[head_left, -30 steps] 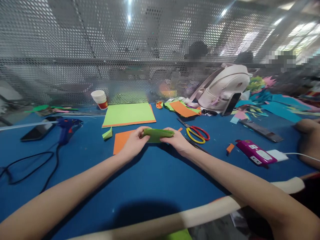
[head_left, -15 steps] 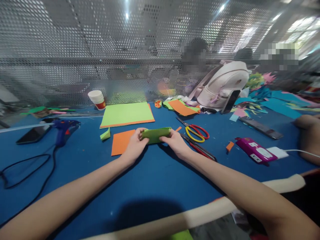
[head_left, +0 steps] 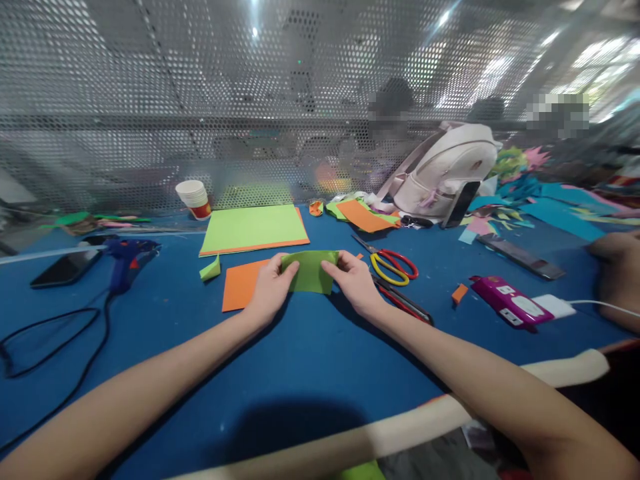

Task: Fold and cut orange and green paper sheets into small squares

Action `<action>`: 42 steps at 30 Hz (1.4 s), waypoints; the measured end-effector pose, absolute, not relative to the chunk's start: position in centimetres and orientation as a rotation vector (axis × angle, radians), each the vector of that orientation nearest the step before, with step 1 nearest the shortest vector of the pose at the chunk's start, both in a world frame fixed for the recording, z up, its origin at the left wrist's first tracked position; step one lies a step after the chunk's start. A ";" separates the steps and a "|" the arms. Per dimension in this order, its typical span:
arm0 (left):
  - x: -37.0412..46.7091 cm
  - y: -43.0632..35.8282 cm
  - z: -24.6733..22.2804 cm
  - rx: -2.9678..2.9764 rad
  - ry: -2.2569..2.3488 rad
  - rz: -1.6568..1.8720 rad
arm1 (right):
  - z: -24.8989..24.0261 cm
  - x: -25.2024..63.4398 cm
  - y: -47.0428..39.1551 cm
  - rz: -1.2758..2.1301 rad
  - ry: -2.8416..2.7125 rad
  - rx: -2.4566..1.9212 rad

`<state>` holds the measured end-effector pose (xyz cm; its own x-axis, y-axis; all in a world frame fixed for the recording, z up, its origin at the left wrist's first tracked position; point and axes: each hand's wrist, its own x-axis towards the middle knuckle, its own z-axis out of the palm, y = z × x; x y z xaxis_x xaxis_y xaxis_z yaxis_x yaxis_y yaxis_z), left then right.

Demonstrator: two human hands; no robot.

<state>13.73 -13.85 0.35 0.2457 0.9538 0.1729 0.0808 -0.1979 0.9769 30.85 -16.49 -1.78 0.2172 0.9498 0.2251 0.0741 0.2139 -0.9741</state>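
Paper [head_left: 311, 272] now flatter; blue table [head_left: 300, 360], perforated screen [head_left: 225, 80].

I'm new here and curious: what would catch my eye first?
Probably the small rectangular green paper, held between the left hand and right hand at the centre. Beyond it, leftward, lies a larger lime paper rectangle, and a rounded pale-pink fabric backpack stands at the blue table's back right.

Pale backpack [head_left: 445, 170] and stacked cups [head_left: 194, 195]
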 end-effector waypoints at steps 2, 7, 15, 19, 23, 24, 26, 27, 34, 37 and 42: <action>13.7 -13.8 0.3 1.525 1.011 1.115 | -1.9 31.1 -16.4 0.810 -1.152 -1.197; 13.7 -14.1 0.1 1.478 0.980 1.103 | -1.6 31.0 -16.4 0.779 -1.130 -1.188; 13.5 -15.0 0.4 1.344 0.900 1.014 | -1.4 31.0 -16.8 0.774 -1.081 -1.231; 13.6 -15.5 0.4 1.176 0.845 0.980 | -1.1 31.0 -17.2 0.820 -1.065 -1.221; 13.9 -16.0 0.2 1.054 0.827 0.970 | -0.8 30.8 -17.3 0.854 -1.089 -1.195; 13.9 -16.1 0.1 1.038 0.823 0.961 | -0.8 30.7 -17.4 0.858 -1.091 -1.195; 13.8 -16.1 -0.1 1.028 0.817 0.944 | -0.8 30.7 -17.3 0.868 -1.090 -1.196; 13.7 -16.1 -0.1 1.032 0.816 0.943 | -0.8 30.8 -17.3 0.878 -1.092 -1.188; 12.4 -16.2 0.9 1.535 0.912 1.175 | -0.8 31.3 -17.2 1.011 -1.184 -1.049; 12.1 -16.1 0.5 1.638 0.872 1.127 | -1.1 31.3 -17.2 1.039 -1.203 -1.052; 12.1 -15.9 -1.1 1.559 0.998 0.985 | -2.0 30.8 -17.2 1.092 -1.218 -1.082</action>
<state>12.09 -15.87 -1.11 0.3285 0.9378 0.1126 0.1250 -0.1614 0.9789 30.82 -17.18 -1.97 0.0399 0.9878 0.1503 -0.0417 0.1519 -0.9875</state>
